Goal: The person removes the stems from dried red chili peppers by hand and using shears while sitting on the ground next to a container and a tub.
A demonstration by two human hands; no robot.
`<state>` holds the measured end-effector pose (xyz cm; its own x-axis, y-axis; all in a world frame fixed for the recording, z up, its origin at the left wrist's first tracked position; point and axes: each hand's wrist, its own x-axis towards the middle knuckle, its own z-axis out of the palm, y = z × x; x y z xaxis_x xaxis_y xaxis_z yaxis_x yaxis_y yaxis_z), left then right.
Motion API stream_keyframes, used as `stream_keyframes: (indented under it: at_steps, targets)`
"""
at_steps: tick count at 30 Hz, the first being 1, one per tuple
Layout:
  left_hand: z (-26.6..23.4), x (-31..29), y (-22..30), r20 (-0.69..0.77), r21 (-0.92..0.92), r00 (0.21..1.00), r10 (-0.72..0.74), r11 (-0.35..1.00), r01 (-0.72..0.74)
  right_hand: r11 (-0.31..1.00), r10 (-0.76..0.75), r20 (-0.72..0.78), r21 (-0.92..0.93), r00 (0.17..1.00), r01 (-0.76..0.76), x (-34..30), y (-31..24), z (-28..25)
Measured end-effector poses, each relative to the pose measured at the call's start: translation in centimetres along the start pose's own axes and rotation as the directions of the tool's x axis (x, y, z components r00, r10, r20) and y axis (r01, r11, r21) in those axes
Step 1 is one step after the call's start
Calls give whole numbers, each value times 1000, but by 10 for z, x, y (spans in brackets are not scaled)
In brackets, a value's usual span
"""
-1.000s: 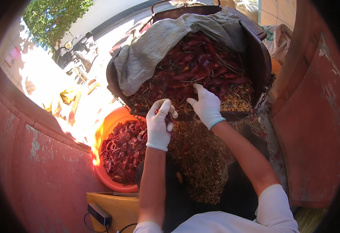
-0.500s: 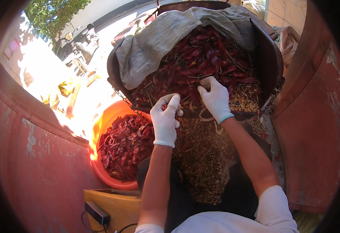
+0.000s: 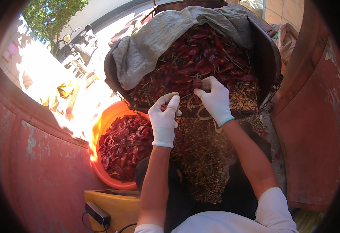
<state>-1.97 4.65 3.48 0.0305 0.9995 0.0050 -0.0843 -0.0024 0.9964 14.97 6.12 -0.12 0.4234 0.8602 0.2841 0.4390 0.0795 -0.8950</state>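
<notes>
Both my hands wear white knitted gloves. My left hand (image 3: 163, 118) is closed, with bits of dried red chili showing between its thumb and fingers. To its right, my right hand (image 3: 215, 99) pinches a dried red chili (image 3: 197, 86) at the front of a large heap of dried chilies (image 3: 193, 58). That heap lies in a dark metal cart bed (image 3: 266, 66), partly covered by a grey woven sack (image 3: 148, 46). An orange-red basin (image 3: 99, 165) holding plucked-looking chili pods (image 3: 125, 143) stands left of my left forearm.
Loose stems and seeds (image 3: 205, 167) cover the area between my legs. Chains (image 3: 274, 91) hang at the cart's corners. A yellow wooden stool (image 3: 121, 209) with a black device (image 3: 97, 213) is at lower left. Worn red metal panels (image 3: 41, 163) flank both sides.
My right hand has shifted slightly left and now has a chili between its fingertips. My left hand stays nearly where it was, still closed.
</notes>
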Motion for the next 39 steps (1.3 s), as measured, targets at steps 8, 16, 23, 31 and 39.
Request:
stream_keyframes:
  at_steps: [8,16,23,31,39]
  targets:
    - [1,1,-14,282,368,876,392,798,-476,968,-244,98,79,965,237,-44,-29,-19]
    - [-5,-6,-11,338,467,809,481,660,-588,981,-164,259,148,952,128,-54,-30,-31]
    - [-1,-11,-18,378,659,765,521,429,-618,934,-315,241,-90,918,345,-55,-27,-41]
    - [1,-13,-26,553,687,734,395,282,-670,702,-554,236,-384,799,600,-54,-9,-39]
    - [0,-8,-26,552,380,805,219,793,-476,924,-352,175,-90,919,371,-55,-16,-45]
